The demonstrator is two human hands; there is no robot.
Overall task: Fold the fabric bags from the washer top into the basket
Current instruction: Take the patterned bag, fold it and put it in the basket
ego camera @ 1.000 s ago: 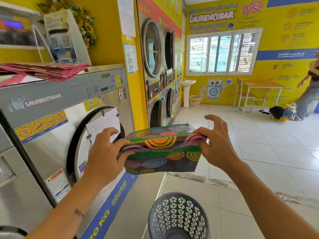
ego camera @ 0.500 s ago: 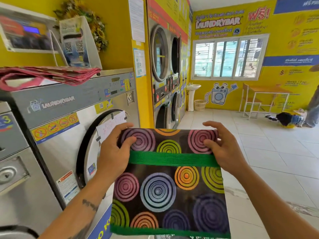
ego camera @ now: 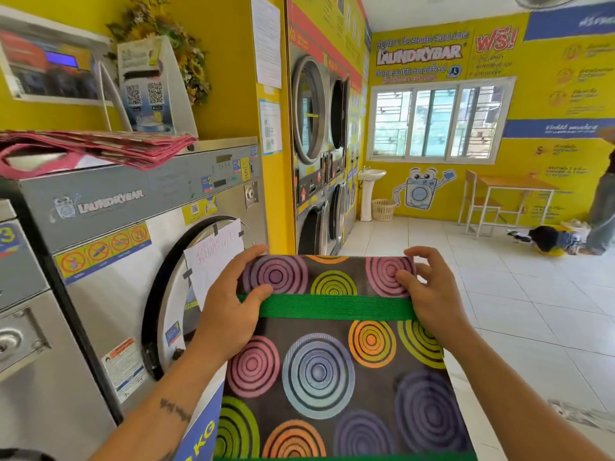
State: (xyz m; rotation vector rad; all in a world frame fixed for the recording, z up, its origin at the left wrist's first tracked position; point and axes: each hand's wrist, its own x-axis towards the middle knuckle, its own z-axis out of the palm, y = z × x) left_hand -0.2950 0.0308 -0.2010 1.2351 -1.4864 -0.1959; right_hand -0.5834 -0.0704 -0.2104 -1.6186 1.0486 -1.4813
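Note:
A dark fabric bag point(ego camera: 319, 371) with coloured rings and a green strap hangs flat in front of me. My left hand point(ego camera: 229, 314) pinches its top left corner and my right hand point(ego camera: 429, 294) pinches its top right corner. On the steel washer top point(ego camera: 213, 144) at the left lies a stack of pink fabric bags point(ego camera: 100, 149). The hanging bag hides the floor below, and no basket for the bags shows in this view.
The front-loading washer point(ego camera: 139, 261) stands close on my left, with a paper note taped to its door. Stacked dryers point(ego camera: 319, 154) line the wall beyond. A desk point(ego camera: 509, 194), a small wicker basket point(ego camera: 382, 209), a floor bundle point(ego camera: 552, 239) and a person's leg point(ego camera: 602, 214) are across the room.
One second ago the bag was bunched horizontally between my hands above a grey basket. It has dropped open and hangs flat, and my view has tilted up, so the basket is hidden.

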